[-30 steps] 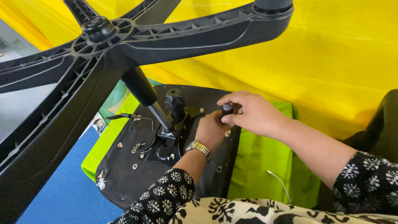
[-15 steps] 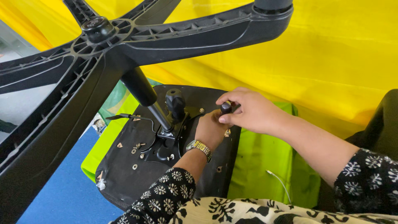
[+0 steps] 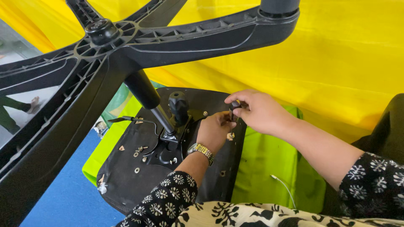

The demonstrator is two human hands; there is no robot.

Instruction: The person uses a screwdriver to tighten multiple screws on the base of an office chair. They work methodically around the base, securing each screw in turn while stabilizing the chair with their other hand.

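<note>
Little has moved: right hand still pinches the small black knob; left hand curls beside it (grip hidden). Knob looks hard, light; best held by its sides; upturned seat base seems heavy, stiff.

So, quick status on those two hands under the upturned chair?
Left hand steadies seat edge. Right hand grips small black knob on upturned black chair seat. Black star base looms overhead, not blocking.

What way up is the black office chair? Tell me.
Upside down: the black office chair's five-armed star base points up toward the camera, and the seat underside, with its metal mechanism, faces upward on the green cloth.
</note>
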